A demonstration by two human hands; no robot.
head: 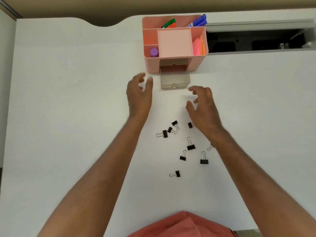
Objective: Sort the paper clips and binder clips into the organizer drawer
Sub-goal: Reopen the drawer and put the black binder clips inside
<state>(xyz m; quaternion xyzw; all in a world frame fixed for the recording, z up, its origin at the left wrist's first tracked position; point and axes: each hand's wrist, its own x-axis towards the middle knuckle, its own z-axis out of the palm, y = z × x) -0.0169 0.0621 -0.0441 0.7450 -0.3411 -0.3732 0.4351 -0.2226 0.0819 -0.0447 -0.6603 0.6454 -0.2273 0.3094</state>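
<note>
The binder clips (183,144) lay scattered on the white counter (68,117), between the person's forearms and well short of the drawer (175,81). They looked small and light, with stiff black bodies and thin wire loops that should spring a little. A loop standing up from the counter seemed the easiest place to pinch one; the black body was probably the steadier grip. None looked fragile, though on so smooth a top they might skid when nudged.

I counted nine binder clips: three in a loose bunch nearest the left arm, one just beside the right hand's heel, one in the middle, two lower down, one alone nearest the body, and one half hidden by the right wrist (only its wire loop showed). No paper clips could be made out.

The drawer, clear and pulled out from the front of the pink organizer (200,64), appeared empty, so the sorting seemed not yet begun.

The left hand (139,93) hovered above the counter just left of the drawer, fingers loosely spread and holding nothing, somewhat blurred. The right hand (202,106) hung near the drawer's front right corner, fingers relaxed and slightly curved, also holding nothing.

Further out, the organizer's top held markers (199,21), a purple-capped bottle (154,52) and coloured paper slips (197,47).
</note>
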